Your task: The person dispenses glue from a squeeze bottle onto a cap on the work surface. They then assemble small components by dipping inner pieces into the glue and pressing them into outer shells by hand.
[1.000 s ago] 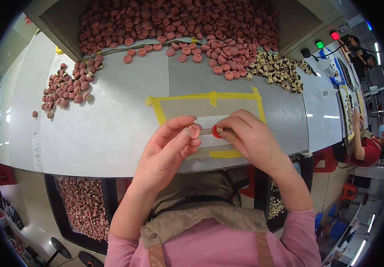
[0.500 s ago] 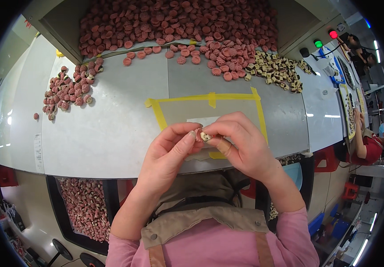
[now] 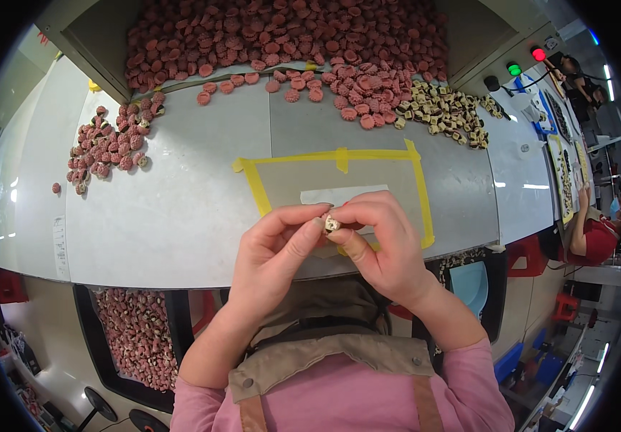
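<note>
Both hands meet above the yellow-taped area near the table's front edge. A small cream piece with dark patches (image 3: 331, 224) sits between the fingertips. My right hand (image 3: 384, 241) is closed on it in a thumb-and-finger pinch. My left hand (image 3: 273, 245) is also pinched, pressed up against the same spot from the left. The pink bumpy cup in its fingers is nearly covered by fingers and the cream piece. Whether the two parts are fully joined cannot be seen.
Pink bumpy cups (image 3: 289, 36) fill the opening at the back, with more spilling forward. Cream-and-dark pieces (image 3: 443, 115) lie at back right. Joined pink-and-cream pieces (image 3: 112, 147) lie at left. A black bin (image 3: 175, 324) stands below left; a light blue scoop (image 3: 469, 286) lies below right.
The cream piece has turned and sits closer against the left fingertips. The pink cup shows less than before. My right hand has shifted slightly left and its fingers have closed in.
</note>
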